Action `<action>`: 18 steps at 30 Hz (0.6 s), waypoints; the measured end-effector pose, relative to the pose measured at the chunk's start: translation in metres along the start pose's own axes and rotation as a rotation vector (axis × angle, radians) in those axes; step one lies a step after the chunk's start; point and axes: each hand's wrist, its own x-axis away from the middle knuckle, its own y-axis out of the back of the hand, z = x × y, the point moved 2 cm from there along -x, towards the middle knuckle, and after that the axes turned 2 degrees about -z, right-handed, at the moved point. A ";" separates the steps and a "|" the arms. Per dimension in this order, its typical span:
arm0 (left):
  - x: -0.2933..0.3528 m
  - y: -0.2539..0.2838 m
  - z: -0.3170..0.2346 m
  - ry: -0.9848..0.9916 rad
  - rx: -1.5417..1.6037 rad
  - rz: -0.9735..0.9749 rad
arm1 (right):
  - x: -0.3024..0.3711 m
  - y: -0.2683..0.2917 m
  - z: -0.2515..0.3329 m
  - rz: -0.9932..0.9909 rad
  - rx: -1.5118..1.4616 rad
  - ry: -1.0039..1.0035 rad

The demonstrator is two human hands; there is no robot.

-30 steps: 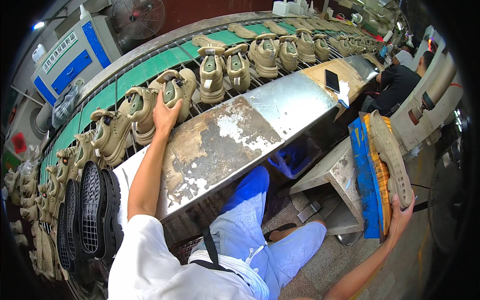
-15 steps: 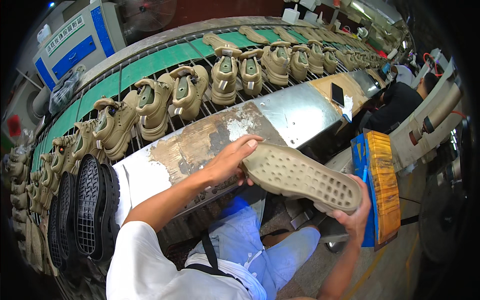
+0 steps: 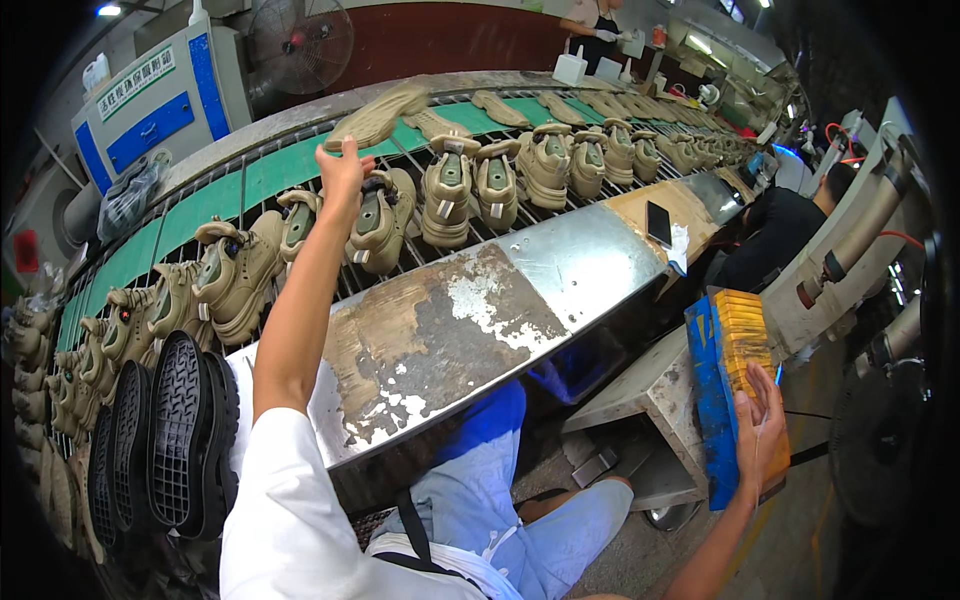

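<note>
At the far side of the rack, my left hand (image 3: 345, 178) grips the near end of a beige shoe sole (image 3: 378, 116), tilted over the green strip (image 3: 215, 185). Part of its grip is hidden behind the hand. My right hand (image 3: 760, 425) is open, fingers stretched out, against the yellow-orange ribbed block (image 3: 743, 335) with a blue side panel (image 3: 707, 400). Beige shoes (image 3: 377, 220) stand in a row on the rack below my left hand. Further beige soles (image 3: 500, 108) lie on the strip behind them.
A worn metal-topped ledge (image 3: 590, 265) runs before me, bearing a phone (image 3: 658, 224). Black treaded outsoles (image 3: 180, 435) stand at the left. A person in black (image 3: 800, 225) sits at the right beside machine arms (image 3: 865, 230). Another person (image 3: 595, 30) stands at the back.
My left hand has carried the sole from in front of me to the far left, over the strip. My right hand has let go of it and moved to the ribbed block.
</note>
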 end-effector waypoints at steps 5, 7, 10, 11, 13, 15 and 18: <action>0.102 -0.036 0.048 -0.325 -0.247 0.401 | 0.004 0.049 -0.042 -0.100 0.109 -0.096; 0.166 -0.054 0.058 -0.399 -0.318 0.557 | -0.007 0.072 -0.069 -0.112 0.137 -0.119; 0.214 -0.074 0.072 -0.587 -0.317 0.739 | -0.035 0.089 -0.094 -0.097 0.203 -0.178; 0.221 -0.079 0.079 -0.590 -0.332 0.799 | -0.050 0.092 -0.102 -0.085 0.231 -0.171; 0.235 -0.090 0.097 -0.549 -0.363 0.881 | -0.077 0.102 -0.137 -0.080 0.292 -0.165; 0.247 -0.107 0.104 -0.609 -0.429 1.141 | -0.088 0.114 -0.167 -0.127 0.368 -0.111; 0.249 -0.097 0.103 -0.773 -0.625 1.243 | -0.090 0.087 -0.138 -0.046 0.453 -0.447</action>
